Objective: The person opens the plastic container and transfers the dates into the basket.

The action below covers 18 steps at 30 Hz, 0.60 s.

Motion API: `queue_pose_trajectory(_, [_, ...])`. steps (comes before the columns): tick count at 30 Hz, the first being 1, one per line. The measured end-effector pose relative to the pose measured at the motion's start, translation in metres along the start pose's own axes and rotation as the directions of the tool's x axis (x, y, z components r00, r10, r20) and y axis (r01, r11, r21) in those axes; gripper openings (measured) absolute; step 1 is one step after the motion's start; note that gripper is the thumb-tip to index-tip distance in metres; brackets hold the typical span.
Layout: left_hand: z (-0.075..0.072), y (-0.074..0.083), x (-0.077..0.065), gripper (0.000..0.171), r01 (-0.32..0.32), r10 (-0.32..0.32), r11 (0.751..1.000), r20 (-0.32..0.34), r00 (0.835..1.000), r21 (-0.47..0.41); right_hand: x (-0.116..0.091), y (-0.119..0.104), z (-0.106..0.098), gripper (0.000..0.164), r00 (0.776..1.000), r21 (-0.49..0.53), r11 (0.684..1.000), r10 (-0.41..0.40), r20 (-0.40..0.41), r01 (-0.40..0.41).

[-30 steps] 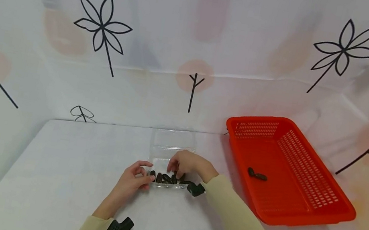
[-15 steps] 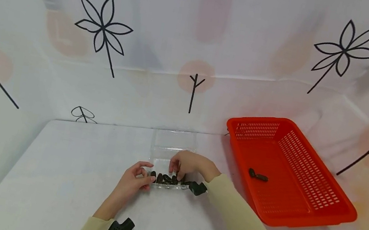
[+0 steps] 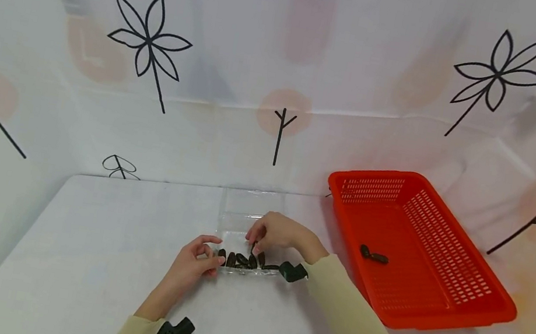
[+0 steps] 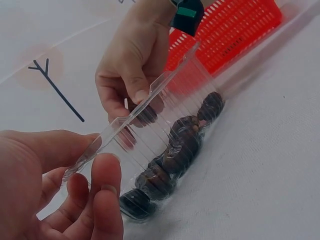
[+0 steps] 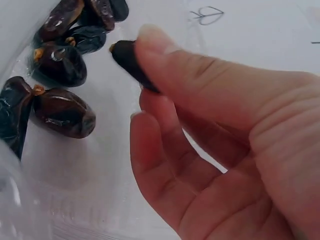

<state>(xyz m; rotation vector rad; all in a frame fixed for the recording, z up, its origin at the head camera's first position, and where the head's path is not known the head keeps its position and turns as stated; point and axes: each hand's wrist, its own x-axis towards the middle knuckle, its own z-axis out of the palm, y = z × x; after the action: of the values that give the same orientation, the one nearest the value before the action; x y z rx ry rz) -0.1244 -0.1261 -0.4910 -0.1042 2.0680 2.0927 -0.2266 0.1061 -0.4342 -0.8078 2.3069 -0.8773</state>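
A clear plastic clamshell box [image 3: 235, 237] lies with its lid folded back, and several dark dates [image 3: 242, 259] line its near side. My left hand [image 3: 197, 255] pinches the box's left rim, thumb above and fingers curled below in the left wrist view. Over the box, my right hand [image 3: 283, 234] holds one date [image 5: 131, 62] between thumb and fingertips. That date is apart from the others; in the right wrist view a brown date [image 5: 65, 114] lies nearest on the box floor. The left wrist view shows the row through the clear wall [image 4: 192, 75].
To the right stands a red plastic basket [image 3: 411, 232] with perforated sides; two dates [image 3: 373, 255] lie on its floor. The transparent lid [image 3: 252, 203] reaches back towards the patterned cloth wall [image 3: 208, 145]. White cloth [image 3: 98, 257] covers the table.
My right hand has lifted slightly up and away from the row with a date in its fingertips, uncovering dates at the right end. My left hand stays at the box rim.
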Motion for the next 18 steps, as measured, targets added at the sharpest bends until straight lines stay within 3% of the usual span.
queue_pose_trajectory(5, [-0.001,-0.001,0.0,0.047,-0.002,0.002,1.0,-0.001,1.0,0.008,-0.007,-0.003,-0.003,0.02,0.999,0.1,0.995,0.023,-0.04,-0.019])
queue_pose_trajectory(11, [-0.002,-0.002,0.001,0.048,-0.008,0.008,1.0,0.011,1.0,0.007,-0.018,-0.005,-0.007,0.012,0.987,0.25,0.968,0.045,-0.154,-0.005])
queue_pose_trajectory(14, [-0.003,-0.002,0.001,0.048,-0.023,0.023,1.0,0.021,1.0,0.008,-0.022,-0.004,-0.008,0.015,0.964,0.3,0.953,0.044,-0.264,0.038])
queue_pose_trajectory(18, [-0.004,-0.003,0.001,0.048,-0.037,0.037,0.999,0.039,0.999,0.004,-0.027,-0.001,-0.008,0.022,0.913,0.358,0.927,0.051,-0.405,0.107])
